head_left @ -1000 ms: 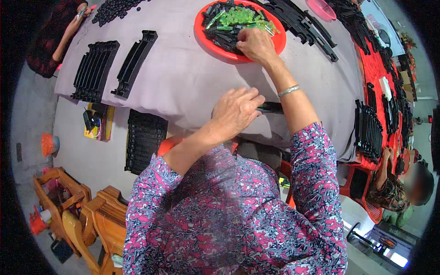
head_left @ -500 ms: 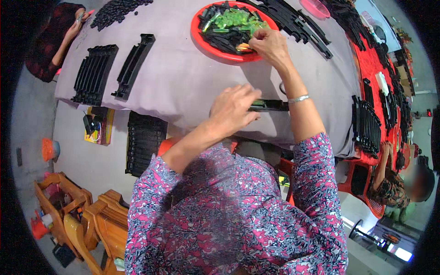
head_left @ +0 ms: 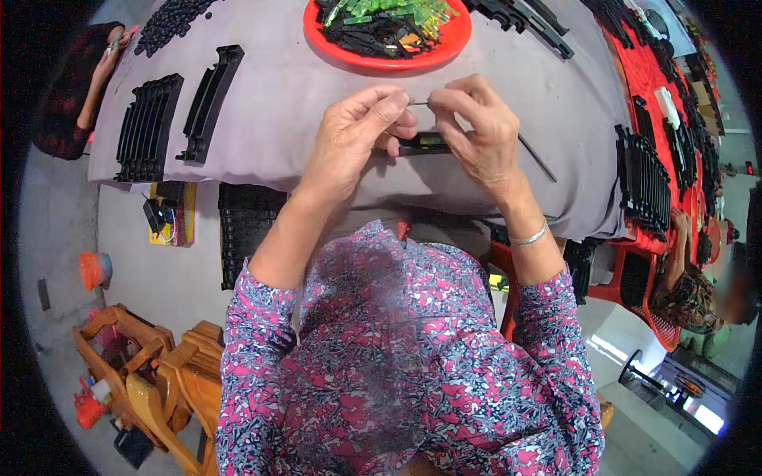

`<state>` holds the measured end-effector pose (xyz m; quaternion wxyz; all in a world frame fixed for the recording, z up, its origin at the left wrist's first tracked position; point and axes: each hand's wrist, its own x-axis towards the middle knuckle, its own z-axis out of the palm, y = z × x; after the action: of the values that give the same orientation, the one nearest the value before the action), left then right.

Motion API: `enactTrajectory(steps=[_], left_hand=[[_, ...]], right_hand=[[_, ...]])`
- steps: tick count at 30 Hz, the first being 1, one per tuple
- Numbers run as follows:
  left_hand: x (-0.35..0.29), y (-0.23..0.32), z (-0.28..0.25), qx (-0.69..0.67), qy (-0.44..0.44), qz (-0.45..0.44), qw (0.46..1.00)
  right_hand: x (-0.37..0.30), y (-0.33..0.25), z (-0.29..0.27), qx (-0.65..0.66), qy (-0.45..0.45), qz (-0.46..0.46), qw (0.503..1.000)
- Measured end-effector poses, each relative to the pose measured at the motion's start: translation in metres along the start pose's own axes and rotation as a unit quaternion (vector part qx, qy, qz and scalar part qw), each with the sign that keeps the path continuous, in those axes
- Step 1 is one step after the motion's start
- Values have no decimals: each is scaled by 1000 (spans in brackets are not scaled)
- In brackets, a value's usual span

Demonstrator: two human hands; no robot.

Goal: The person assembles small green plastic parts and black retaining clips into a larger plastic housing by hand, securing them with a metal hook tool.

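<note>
A thin, dark, pin-like piece [head_left: 419, 104] spans the gap between my two hands above the cloth. My left hand [head_left: 349, 139] pinches one end between thumb and forefinger. The other end sits in the pinched fingers of my right hand [head_left: 482, 131]. Just beneath them lies a long black plastic part [head_left: 419, 143] with a green piece in it, partly covered by both hands. Beyond my hands stands a red bowl [head_left: 459, 49] with green translucent pieces, black strips and a bit of orange. A slim grey rod [head_left: 537, 159] rests on the cloth beside my right hand.
Black slotted parts [head_left: 148, 127] lie in a row at left, with a narrower black part [head_left: 210, 103] beside them. Small black pieces [head_left: 171, 25] are heaped at far left. More black parts [head_left: 644, 186] line the right edge. Other people sit at both sides.
My right hand has come back from the bowl toward me. My left hand has lifted off the black part, and the two now meet at the thin piece. The view has shifted.
</note>
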<state>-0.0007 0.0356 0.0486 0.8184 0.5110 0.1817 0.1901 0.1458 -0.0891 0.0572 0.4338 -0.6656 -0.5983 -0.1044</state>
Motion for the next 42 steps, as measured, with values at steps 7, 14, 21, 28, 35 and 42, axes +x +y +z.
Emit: enactTrajectory(steps=[7, 14, 21, 28, 35, 42], left_hand=[[-2, -5, 4, -25, -21, -25, 999], [-7, -8, 17, 82, -3, 39, 996], [2, -9, 12, 389, -5, 225, 893], [5, -22, -5, 599, -61, 306, 738], [5, -24, -9, 556, -66, 247, 791], [4, -31, -7, 528, -65, 231, 815]], right_hand=[[-18, -15, -11, 57, 20, 11, 998], [-34, -15, -10, 292, 41, 301, 907], [-25, -4, -26, 316, 32, 383, 868], [-31, 9, -26, 228, -45, 414, 880], [-33, 11, -16, 136, -83, 387, 908], [-35, 0, -12, 77, -59, 382, 919]])
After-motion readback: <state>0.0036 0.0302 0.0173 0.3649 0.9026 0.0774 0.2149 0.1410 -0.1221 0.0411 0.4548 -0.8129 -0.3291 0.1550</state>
